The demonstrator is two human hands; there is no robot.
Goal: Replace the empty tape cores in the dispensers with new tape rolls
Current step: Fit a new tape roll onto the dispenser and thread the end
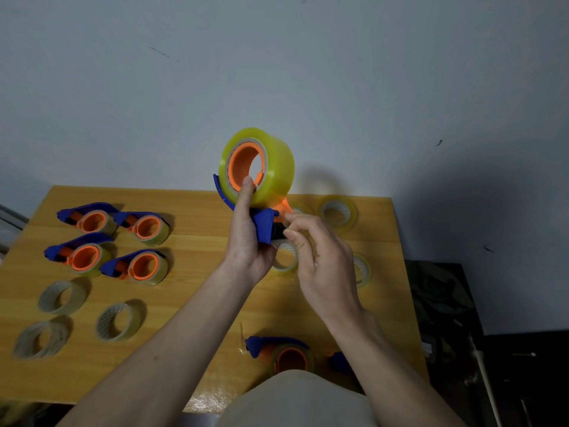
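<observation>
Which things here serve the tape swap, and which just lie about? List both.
Job: held dispenser with new tape roll; left hand; right hand; empty cores; spare rolls; loaded dispensers.
Lying about: dark bag; table.

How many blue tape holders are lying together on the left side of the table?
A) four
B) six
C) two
A: four blue holders lie in a two-by-two group on the left of the table, each with an orange hub.
</observation>
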